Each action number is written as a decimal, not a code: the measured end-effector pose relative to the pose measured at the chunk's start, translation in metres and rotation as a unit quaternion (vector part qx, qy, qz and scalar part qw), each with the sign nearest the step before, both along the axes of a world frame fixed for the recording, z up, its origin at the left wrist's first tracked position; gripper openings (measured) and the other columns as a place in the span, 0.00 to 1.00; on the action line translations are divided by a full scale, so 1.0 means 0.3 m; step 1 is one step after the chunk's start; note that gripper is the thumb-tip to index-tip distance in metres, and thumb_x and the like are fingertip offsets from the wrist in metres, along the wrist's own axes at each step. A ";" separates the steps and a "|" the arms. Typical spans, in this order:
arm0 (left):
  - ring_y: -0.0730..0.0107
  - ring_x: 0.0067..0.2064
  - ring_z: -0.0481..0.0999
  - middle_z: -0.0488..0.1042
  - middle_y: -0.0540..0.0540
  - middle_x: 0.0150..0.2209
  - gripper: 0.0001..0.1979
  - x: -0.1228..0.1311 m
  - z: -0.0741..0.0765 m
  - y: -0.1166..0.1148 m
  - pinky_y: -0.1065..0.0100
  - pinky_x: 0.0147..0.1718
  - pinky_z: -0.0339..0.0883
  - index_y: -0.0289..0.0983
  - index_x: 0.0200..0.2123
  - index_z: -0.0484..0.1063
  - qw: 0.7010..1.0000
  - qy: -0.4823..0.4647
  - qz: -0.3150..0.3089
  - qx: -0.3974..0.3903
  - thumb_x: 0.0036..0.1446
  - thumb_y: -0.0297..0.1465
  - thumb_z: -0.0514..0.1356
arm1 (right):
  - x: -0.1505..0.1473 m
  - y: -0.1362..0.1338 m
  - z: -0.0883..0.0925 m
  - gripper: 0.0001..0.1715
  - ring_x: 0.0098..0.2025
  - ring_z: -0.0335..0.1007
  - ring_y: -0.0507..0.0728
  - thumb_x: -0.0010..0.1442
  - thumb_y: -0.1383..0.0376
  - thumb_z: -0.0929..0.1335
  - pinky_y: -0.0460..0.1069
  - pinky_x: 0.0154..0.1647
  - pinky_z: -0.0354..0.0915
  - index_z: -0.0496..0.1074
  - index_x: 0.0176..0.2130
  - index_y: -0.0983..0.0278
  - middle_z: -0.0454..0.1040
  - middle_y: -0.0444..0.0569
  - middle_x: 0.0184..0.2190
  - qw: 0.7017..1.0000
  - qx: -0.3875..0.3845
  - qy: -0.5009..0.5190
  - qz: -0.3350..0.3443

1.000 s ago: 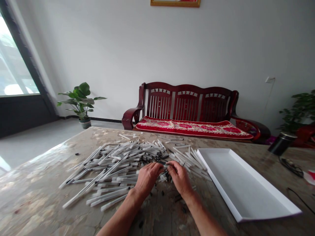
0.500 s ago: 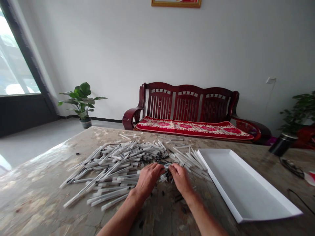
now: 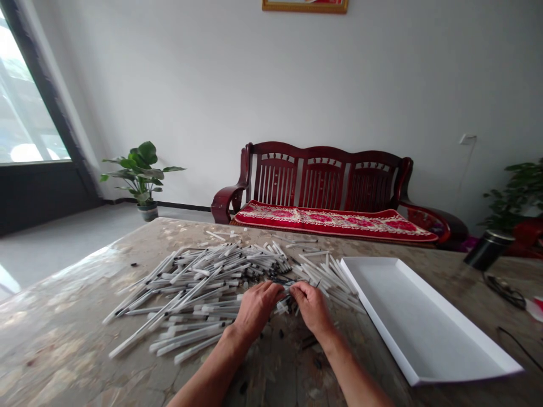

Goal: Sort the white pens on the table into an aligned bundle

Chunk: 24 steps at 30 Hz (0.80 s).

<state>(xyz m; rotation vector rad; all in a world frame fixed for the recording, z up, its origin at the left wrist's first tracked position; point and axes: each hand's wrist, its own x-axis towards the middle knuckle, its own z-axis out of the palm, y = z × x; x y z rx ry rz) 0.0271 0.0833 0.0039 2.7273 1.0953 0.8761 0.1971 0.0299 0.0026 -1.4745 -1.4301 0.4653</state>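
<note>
From the head camera I see both hands meeting near the middle of the table (image 3: 63, 333), close to its near edge. My left hand (image 3: 257, 308) and right hand (image 3: 313, 308) are curled with their fingertips touching, and both pinch one slim pen piece (image 3: 289, 290). It is too small for me to tell which part it is.

The pile of white pens (image 3: 199, 282) spreads from my left hand toward the left edge, with a smaller fan just beyond the right hand. Loose black caps (image 3: 306, 341) lie by my right wrist. The white tray (image 3: 407, 316) sits toward the right edge with nothing in it.

I judge this to be the joining step. The next move calls for a straight, aligned push between the fingertips.
</note>
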 end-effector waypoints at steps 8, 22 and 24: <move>0.69 0.37 0.80 0.82 0.48 0.38 0.12 0.003 0.038 -0.015 0.73 0.34 0.65 0.44 0.43 0.76 0.994 0.024 0.029 -0.102 0.67 0.34 0.53 | 0.012 0.009 -0.003 0.11 0.37 0.78 0.59 0.56 0.61 0.69 0.51 0.42 0.72 0.82 0.37 0.59 0.83 0.47 0.33 0.996 0.040 0.076 0.028; 0.68 0.38 0.80 0.81 0.48 0.37 0.12 0.013 0.038 -0.024 0.73 0.34 0.64 0.43 0.40 0.76 0.996 0.042 0.036 -0.072 0.68 0.35 0.53 | 0.007 0.004 -0.001 0.20 0.22 0.70 0.55 0.61 0.52 0.66 0.47 0.25 0.64 0.74 0.28 0.62 0.73 0.44 0.19 0.997 -0.017 0.076 0.014; 0.67 0.38 0.81 0.82 0.48 0.38 0.12 0.012 0.042 -0.024 0.72 0.33 0.63 0.43 0.41 0.76 0.994 0.049 0.043 -0.086 0.68 0.35 0.52 | 0.012 0.007 -0.004 0.16 0.25 0.71 0.56 0.60 0.55 0.66 0.47 0.27 0.65 0.76 0.30 0.62 0.74 0.44 0.21 0.997 -0.006 0.076 0.014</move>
